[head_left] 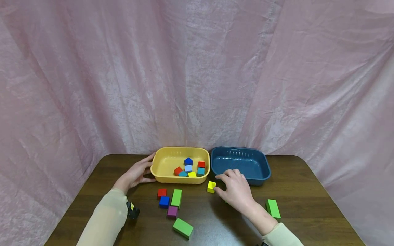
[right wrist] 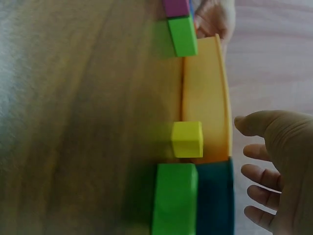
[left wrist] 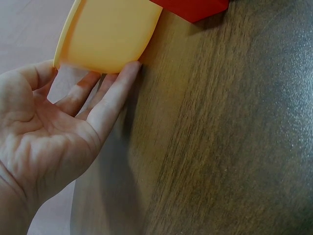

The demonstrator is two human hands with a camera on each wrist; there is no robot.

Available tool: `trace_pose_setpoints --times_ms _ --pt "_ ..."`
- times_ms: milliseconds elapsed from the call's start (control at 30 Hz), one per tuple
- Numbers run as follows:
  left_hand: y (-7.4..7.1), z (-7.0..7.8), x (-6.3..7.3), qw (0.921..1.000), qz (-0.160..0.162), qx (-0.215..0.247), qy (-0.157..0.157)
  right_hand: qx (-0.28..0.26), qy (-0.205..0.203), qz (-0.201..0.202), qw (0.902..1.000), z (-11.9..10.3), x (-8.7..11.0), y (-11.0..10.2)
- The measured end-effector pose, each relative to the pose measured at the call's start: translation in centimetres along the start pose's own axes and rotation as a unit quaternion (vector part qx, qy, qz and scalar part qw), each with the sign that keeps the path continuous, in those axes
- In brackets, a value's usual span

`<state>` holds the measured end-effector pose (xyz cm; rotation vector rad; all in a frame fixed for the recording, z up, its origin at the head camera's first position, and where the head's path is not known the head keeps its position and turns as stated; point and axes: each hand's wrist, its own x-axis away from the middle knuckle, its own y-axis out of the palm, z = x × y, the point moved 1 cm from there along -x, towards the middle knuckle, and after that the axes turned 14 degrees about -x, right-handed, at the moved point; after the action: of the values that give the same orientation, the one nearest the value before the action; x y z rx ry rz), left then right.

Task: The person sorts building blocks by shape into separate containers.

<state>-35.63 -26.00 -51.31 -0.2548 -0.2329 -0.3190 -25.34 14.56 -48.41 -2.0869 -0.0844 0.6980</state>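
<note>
My left hand [head_left: 139,172] rests its fingers against the left end of a yellow plastic basket [head_left: 160,164]. In the left wrist view, the thumb and fairly straight fingers touch the yellow end wall [left wrist: 112,36]. Several small coloured blocks lie in that basket, including a dark blue one [head_left: 188,161] and a red one [head_left: 201,164]. My right hand [head_left: 236,189] hovers over the table, fingers spread and loosely bent around nothing. Near its thumb sits a yellow cube [head_left: 211,187]; the right wrist view shows a gap between them. A green block [right wrist: 175,198], mostly hidden by the hand in the head view, stands beside the cube.
A dark blue basket [head_left: 261,167] adjoins the yellow one on the right. In front lie a red block [head_left: 161,193], a blue cube [head_left: 164,202], a purple cube [head_left: 172,212] and green blocks [head_left: 183,228]. Another green block [head_left: 273,208] is at right. A pink curtain [head_left: 197,75] hangs behind.
</note>
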Motion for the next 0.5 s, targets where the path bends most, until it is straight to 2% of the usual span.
trace_pose_setpoints --times_ms 133,500 --pt "0.0 0.0 0.0 1.0000 -0.001 0.000 -0.002 0.013 -0.010 -0.002 0.9999 0.1 0.4 1.0" --pt "0.0 0.0 0.2 1.0000 -0.003 -0.004 0.009 0.059 0.008 -0.017 0.9981 -0.1 1.1 2.9"
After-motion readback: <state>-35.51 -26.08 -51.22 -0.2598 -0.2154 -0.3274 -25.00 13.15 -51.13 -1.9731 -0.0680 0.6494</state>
